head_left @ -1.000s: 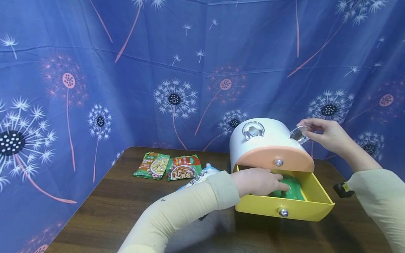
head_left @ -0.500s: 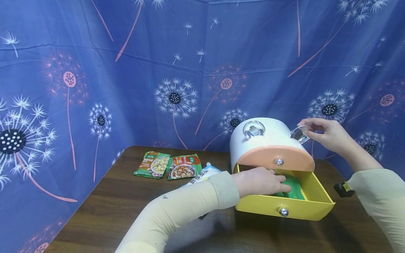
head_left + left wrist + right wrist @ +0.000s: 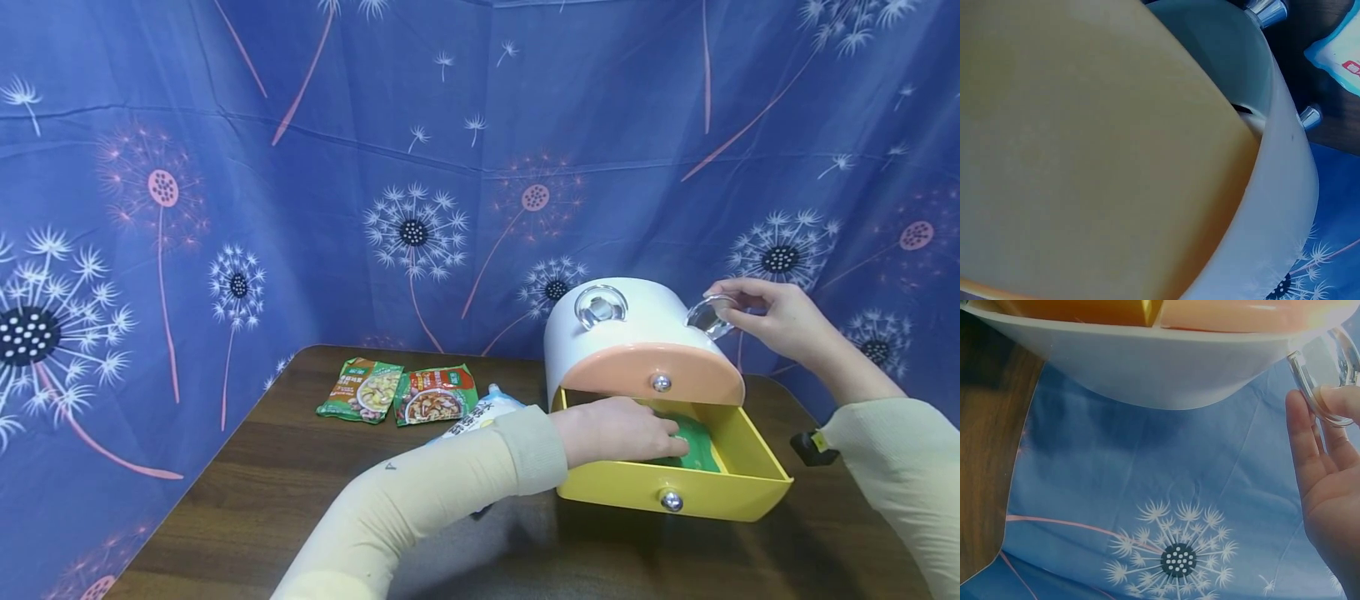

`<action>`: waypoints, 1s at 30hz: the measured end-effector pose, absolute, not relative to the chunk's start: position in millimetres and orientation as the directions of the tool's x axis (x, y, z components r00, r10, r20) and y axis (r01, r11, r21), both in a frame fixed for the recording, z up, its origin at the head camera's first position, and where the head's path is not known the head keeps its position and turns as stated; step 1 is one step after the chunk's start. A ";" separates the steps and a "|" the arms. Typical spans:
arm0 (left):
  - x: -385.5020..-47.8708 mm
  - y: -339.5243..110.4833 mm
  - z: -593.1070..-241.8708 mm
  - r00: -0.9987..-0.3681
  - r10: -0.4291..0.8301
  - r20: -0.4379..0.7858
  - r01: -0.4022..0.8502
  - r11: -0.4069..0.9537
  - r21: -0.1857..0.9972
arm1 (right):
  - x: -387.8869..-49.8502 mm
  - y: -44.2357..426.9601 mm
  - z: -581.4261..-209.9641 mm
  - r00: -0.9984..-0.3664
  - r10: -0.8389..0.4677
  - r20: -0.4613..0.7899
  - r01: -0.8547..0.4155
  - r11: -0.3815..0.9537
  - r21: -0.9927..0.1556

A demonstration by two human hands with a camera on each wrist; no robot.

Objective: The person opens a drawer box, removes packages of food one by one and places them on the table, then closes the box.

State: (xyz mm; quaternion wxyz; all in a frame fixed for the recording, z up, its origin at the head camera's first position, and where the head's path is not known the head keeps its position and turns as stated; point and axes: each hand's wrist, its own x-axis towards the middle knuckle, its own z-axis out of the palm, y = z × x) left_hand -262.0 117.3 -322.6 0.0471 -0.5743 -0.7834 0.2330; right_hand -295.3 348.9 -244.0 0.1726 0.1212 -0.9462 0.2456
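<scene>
My left hand (image 3: 618, 429) reaches into the pulled-out yellow drawer (image 3: 750, 467) and rests on a green packet (image 3: 693, 443), its fingers fairly straight. Part of the packet is hidden beneath that hand. The drawer belongs to a rounded white storage box (image 3: 637, 312) with a peach upper drawer (image 3: 645, 375), which is closed. My right hand (image 3: 776, 317) pinches the clear, round ear-like piece (image 3: 708, 318) on the box's right side between thumb and fingers. In the right wrist view the thumb lies over that clear piece (image 3: 1316, 369). Neither hand shows in the left wrist view, where the white shell (image 3: 1285, 175) does.
Left of the box lie two food packets, one green and orange (image 3: 362, 392) and one red and green (image 3: 437, 396). A blue-and-white spouted pouch (image 3: 480, 412) is partly covered by my left sleeve. Behind the brown table (image 3: 262, 475) hangs a blue dandelion-print cloth (image 3: 330, 208).
My left hand shifts slightly to the right over the green packet at first, then its fingers move only a little. The right hand keeps its pinch, and the drawer stays out.
</scene>
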 end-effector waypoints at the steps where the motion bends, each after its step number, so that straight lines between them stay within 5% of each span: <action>1: -262.0 117.1 -322.5 -0.326 0.927 -0.184 0.880 0.226 -0.417 | -295.3 349.1 -244.0 -0.911 -0.145 0.387 -0.314 0.850 -0.423; 19: -255.9 109.7 -315.3 -0.335 0.942 0.006 0.772 0.278 -0.571 | -295.9 348.8 -243.0 -0.903 -0.152 0.402 -0.329 0.846 -0.419; 30: -256.6 102.4 -314.2 -0.276 0.958 0.076 0.777 0.269 -0.570 | -295.5 348.4 -243.2 -0.916 -0.144 0.375 -0.307 0.853 -0.423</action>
